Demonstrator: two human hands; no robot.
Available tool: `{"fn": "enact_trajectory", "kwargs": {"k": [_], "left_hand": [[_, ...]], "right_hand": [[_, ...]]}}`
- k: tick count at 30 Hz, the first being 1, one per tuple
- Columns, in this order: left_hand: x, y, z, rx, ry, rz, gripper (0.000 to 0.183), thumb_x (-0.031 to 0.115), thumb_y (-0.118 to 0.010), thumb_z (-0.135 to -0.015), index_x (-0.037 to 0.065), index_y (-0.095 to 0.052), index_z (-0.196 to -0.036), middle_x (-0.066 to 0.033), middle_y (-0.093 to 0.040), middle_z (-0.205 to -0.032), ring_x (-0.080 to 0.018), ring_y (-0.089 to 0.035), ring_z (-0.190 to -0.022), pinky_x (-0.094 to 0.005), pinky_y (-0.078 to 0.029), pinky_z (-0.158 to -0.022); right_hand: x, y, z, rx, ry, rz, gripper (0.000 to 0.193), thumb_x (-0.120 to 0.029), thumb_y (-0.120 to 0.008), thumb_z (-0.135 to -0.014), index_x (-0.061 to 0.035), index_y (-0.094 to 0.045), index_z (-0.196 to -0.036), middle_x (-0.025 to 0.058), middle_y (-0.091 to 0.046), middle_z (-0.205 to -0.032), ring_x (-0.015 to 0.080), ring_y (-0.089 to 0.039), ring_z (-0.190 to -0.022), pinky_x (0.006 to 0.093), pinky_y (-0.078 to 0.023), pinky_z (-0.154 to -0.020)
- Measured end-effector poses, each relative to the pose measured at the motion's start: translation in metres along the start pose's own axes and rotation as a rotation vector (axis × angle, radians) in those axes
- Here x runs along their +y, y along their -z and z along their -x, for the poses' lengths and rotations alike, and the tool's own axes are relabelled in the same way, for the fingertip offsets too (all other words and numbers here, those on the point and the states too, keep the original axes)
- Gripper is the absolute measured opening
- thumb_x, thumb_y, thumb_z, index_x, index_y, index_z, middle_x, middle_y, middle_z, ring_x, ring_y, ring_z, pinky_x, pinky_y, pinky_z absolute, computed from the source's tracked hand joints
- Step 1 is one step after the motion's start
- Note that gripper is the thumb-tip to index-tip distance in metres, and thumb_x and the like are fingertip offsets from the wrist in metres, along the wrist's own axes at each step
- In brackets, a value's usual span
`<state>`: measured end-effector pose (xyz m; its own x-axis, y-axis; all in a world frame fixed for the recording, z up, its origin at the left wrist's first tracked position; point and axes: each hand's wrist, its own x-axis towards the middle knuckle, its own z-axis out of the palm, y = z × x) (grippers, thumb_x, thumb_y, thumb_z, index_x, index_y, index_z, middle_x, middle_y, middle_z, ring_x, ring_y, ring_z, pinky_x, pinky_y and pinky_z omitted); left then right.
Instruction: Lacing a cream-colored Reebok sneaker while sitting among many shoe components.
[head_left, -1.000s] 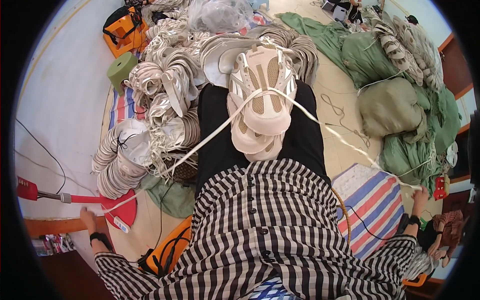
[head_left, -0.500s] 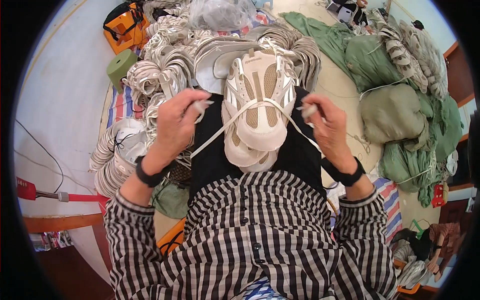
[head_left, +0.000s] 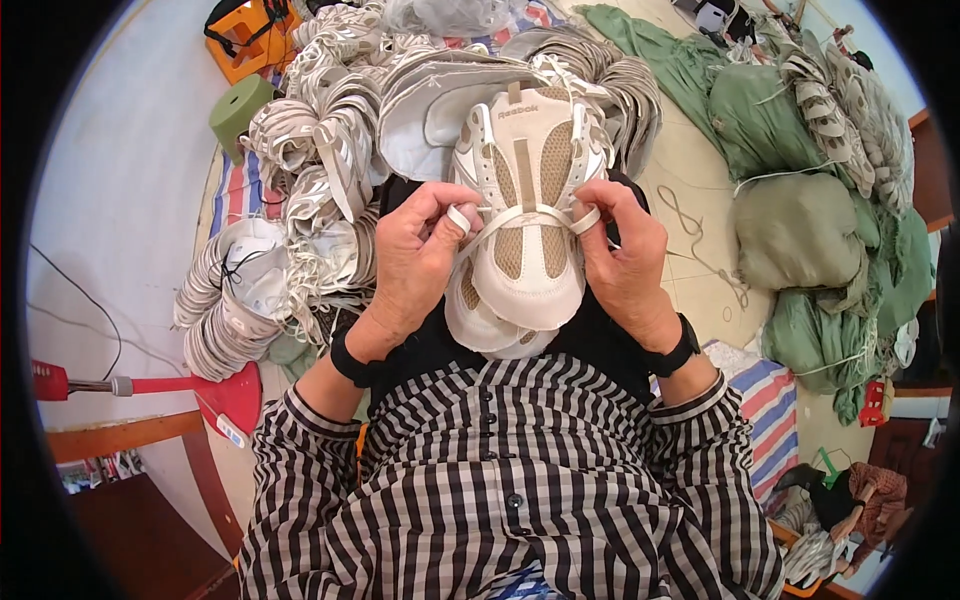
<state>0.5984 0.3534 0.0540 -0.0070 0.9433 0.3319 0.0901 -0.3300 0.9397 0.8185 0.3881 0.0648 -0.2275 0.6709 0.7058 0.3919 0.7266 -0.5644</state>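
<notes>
A white and beige shoe upper (head_left: pixel 535 288) with tan mesh panels lies on my black-trousered lap, toe toward me, on top of other similar uppers (head_left: pixel 478 325). A flat cream shoelace (head_left: pixel 526 213) crosses the front of its tongue. At the upper's left edge, my left hand (head_left: pixel 418 255) pinches the lace, which loops over the thumb. My right hand (head_left: pixel 628 258) grips the lace at the opposite edge, again with a loop around the thumb. Both hands are close to the lowest eyelets; the lace tips are hidden.
Bundled shoe uppers (head_left: pixel 335 140) heap up at the left and beyond my knees. A green stool (head_left: pixel 240 113) and a red dustpan (head_left: pixel 232 405) stand at left. Green sacks (head_left: pixel 800 228) fill the right side. Another person (head_left: pixel 868 500) sits at lower right.
My hands have come inward and nearer the shoe upper, drawing the lace in. The long slanting lace ends are now gathered into short loops at the thumbs.
</notes>
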Motion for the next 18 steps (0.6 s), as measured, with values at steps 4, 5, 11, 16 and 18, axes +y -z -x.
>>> {"fn": "enact_trajectory", "kwargs": {"k": [4,5,11,16,18], "left_hand": [[0.002,-0.003,0.000,0.013,0.007,-0.025,0.011,0.006,-0.060,-0.097,0.000,-0.066,-0.105,-0.0010,-0.065,-0.082,-0.0063,-0.058,-0.075,-0.0214,-0.048,-0.071],[0.002,-0.004,0.000,0.027,0.013,-0.015,0.010,0.004,-0.061,-0.095,0.000,-0.066,-0.102,-0.0007,-0.065,-0.079,-0.0054,-0.057,-0.073,-0.0210,-0.048,-0.068],[-0.005,-0.005,0.002,0.055,-0.074,-0.093,0.008,0.003,-0.063,-0.093,0.000,-0.067,-0.099,-0.0003,-0.064,-0.078,-0.0055,-0.055,-0.070,-0.0230,-0.047,-0.065],[-0.004,-0.006,0.005,0.012,-0.082,-0.142,0.011,0.005,-0.061,-0.095,0.000,-0.066,-0.104,-0.0014,-0.064,-0.084,-0.0078,-0.057,-0.074,-0.0229,-0.048,-0.070],[-0.002,-0.007,0.007,0.022,-0.125,-0.177,0.011,0.004,-0.061,-0.095,0.000,-0.066,-0.104,-0.0034,-0.064,-0.084,-0.0099,-0.058,-0.074,-0.0234,-0.048,-0.069]], "right_hand": [[-0.002,0.002,-0.005,-0.032,0.159,0.133,0.027,0.009,-0.062,-0.077,-0.0010,-0.061,-0.101,0.0126,-0.065,-0.086,0.0289,-0.065,-0.071,0.0346,-0.053,-0.065],[-0.003,0.003,-0.007,-0.042,0.213,0.182,0.027,0.009,-0.062,-0.076,-0.0006,-0.061,-0.101,0.0133,-0.065,-0.086,0.0301,-0.065,-0.072,0.0356,-0.053,-0.066],[-0.011,0.008,-0.019,-0.158,0.189,0.214,0.026,0.008,-0.062,-0.075,-0.0011,-0.061,-0.099,0.0140,-0.064,-0.084,0.0296,-0.065,-0.074,0.0359,-0.052,-0.065],[-0.014,0.013,-0.021,-0.250,-0.002,0.147,0.030,0.007,-0.062,-0.072,-0.0024,-0.061,-0.101,0.0137,-0.062,-0.082,0.0297,-0.064,-0.076,0.0377,-0.052,-0.066],[-0.014,0.011,-0.018,-0.230,0.293,0.260,0.031,0.007,-0.062,-0.073,-0.0023,-0.061,-0.102,0.0133,-0.062,-0.081,0.0299,-0.064,-0.075,0.0377,-0.052,-0.066]]}}
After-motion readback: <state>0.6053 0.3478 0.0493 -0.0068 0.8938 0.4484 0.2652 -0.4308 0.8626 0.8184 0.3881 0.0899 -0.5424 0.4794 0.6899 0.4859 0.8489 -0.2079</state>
